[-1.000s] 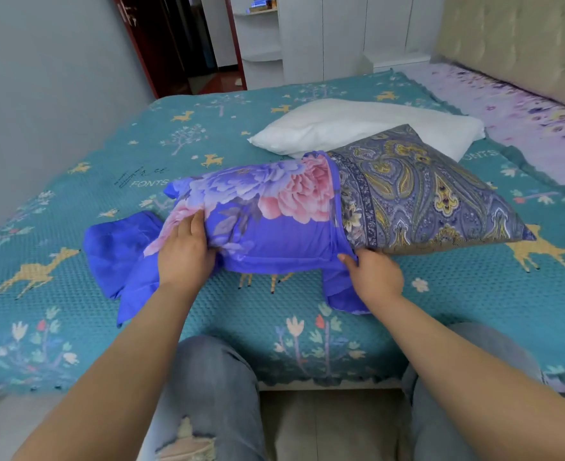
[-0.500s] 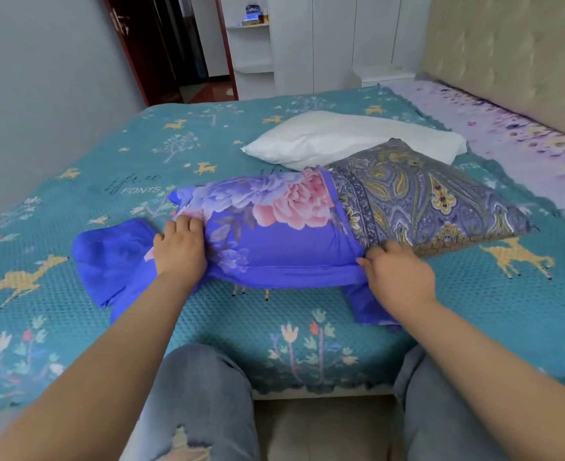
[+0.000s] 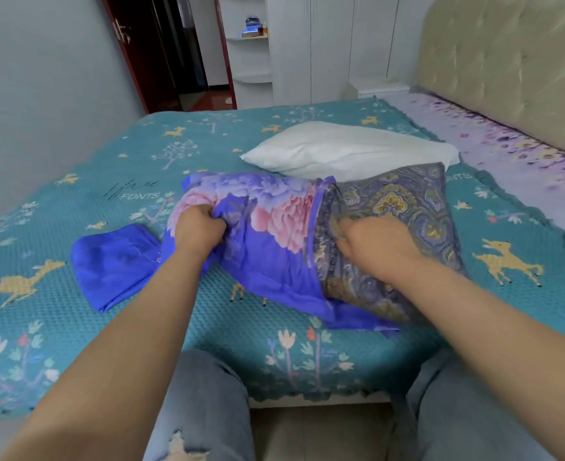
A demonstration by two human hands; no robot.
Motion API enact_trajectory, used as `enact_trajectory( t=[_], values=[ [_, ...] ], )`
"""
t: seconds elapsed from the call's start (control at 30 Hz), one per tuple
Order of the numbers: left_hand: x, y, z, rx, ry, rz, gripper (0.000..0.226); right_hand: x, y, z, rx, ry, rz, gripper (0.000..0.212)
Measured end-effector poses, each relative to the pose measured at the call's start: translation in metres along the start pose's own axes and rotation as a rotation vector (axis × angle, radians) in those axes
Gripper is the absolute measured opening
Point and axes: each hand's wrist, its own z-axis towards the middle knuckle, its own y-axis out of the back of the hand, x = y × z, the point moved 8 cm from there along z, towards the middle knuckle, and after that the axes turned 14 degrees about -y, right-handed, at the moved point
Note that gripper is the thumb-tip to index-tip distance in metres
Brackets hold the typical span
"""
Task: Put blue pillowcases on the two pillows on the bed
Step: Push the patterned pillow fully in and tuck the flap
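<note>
Bedspread [image 3: 75,327]; pillowcase [image 3: 268,247] inside left hand's [image 3: 198,229] fingers.

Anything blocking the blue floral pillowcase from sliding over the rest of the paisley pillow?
Nothing visible does. The left hand grips the bunched blue floral pillowcase; the right hand rests on the uncovered half of the paisley pillow. The white pillow lies behind it, off the pull path.
</note>
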Motion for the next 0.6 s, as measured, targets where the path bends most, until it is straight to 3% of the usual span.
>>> enact_trajectory(
  t=[0.1, 0.17, 0.23, 0.3, 0.4, 0.5, 0.53, 0.6],
  values=[
    [-0.019, 0.018, 0.021, -0.158, -0.028, -0.250, 0.021, 0.051, 0.054, -0.043, -0.326, 0.234, 0.107, 0.013],
    [-0.021, 0.022, 0.038, -0.246, -0.006, -0.434, 0.031, 0.085, 0.065, -0.069, -0.351, 0.326, 0.171, 0.019],
    [-0.029, 0.007, 0.048, -0.170, -0.047, -0.548, 0.029, 0.117, 0.064, -0.080, -0.265, 0.387, 0.176, 0.026],
    [-0.040, -0.027, 0.035, 0.066, -0.074, -0.550, 0.010, 0.131, 0.046, -0.066, -0.030, 0.366, 0.199, 0.042],
    [-0.057, -0.062, -0.010, 0.350, -0.179, -0.450, 0.051, 0.091, 0.015, -0.020, 0.150, 0.135, 0.317, 0.043],
    [-0.073, -0.069, -0.045, 0.474, -0.303, -0.408, 0.080, 0.051, -0.017, -0.003, 0.393, 0.041, 0.602, 0.042],
    [-0.075, -0.065, -0.051, 0.509, -0.334, -0.324, 0.089, 0.044, -0.026, -0.005, 0.441, 0.018, 0.589, 0.045],
    [-0.079, -0.059, -0.059, 0.583, -0.409, -0.113, 0.095, 0.024, -0.038, -0.007, 0.351, -0.101, 0.380, 0.054]
  ],
)
